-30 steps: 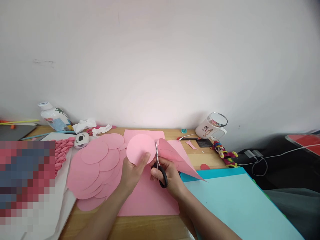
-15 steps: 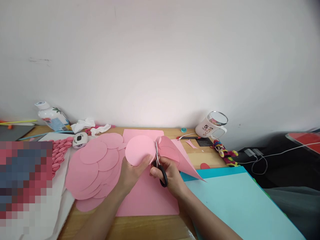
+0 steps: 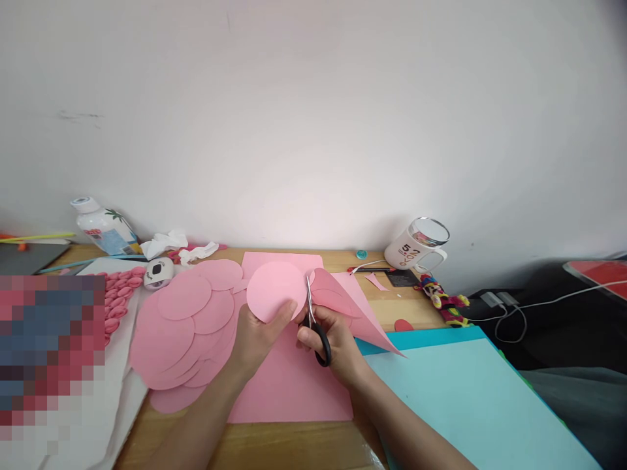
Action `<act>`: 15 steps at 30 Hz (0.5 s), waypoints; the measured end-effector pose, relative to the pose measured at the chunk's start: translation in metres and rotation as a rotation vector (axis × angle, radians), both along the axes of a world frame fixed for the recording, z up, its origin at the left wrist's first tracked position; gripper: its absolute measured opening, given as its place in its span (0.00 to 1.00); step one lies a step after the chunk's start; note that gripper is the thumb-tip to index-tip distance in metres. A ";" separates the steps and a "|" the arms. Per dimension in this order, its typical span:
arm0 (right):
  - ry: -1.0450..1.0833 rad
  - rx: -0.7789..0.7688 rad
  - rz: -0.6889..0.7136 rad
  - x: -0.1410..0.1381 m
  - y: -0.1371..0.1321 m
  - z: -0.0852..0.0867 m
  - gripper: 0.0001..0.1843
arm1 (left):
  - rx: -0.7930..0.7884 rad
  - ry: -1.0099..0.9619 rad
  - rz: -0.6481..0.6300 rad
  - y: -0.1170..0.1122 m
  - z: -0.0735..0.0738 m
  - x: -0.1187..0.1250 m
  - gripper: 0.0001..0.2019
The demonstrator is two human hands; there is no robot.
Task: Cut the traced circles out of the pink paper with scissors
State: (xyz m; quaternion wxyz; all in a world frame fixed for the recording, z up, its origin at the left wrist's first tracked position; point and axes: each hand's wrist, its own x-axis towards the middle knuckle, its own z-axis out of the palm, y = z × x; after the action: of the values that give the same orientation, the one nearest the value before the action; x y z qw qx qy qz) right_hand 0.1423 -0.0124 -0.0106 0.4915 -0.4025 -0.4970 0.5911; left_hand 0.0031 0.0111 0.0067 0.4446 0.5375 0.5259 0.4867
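My left hand [image 3: 262, 333] pinches a round pink paper piece [image 3: 274, 287] by its lower edge, thumb on top. Black-handled scissors [image 3: 321, 343] are gripped in my right hand [image 3: 336, 339], blades pointing up along the circle's right edge. To the right of the blades a curled pink sheet [image 3: 337, 300] bends away, its corner hanging over the blue sheets. Under both hands lies a flat pink sheet [image 3: 294, 391]. A heap of cut pink circles [image 3: 166, 333] overlaps beside my left forearm.
A white mug [image 3: 411, 251] stands at the back right, near a small colourful doll [image 3: 443, 300]. Light blue sheets [image 3: 470, 398] lie at right. A white bottle [image 3: 105, 228], crumpled tissues [image 3: 164, 243] and a small white device [image 3: 158, 272] sit at back left, by the wall.
Little differs. The whole view has shifted very slightly; the round paper is turned a touch in my left hand, and the scissors stay at its edge.
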 end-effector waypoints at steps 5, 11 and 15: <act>-0.009 0.000 0.005 0.000 0.000 0.002 0.16 | 0.014 -0.007 0.001 0.000 -0.001 0.000 0.13; -0.019 0.013 0.005 -0.001 0.000 0.003 0.15 | 0.030 0.007 0.009 0.001 0.002 0.000 0.13; -0.037 0.016 0.007 0.000 -0.001 0.003 0.13 | 0.021 0.005 0.016 0.001 0.001 -0.001 0.13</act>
State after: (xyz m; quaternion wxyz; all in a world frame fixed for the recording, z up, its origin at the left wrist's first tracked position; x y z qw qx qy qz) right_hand 0.1419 -0.0130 -0.0080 0.4836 -0.4074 -0.5121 0.5813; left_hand 0.0023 0.0123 0.0074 0.4340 0.5391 0.5261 0.4942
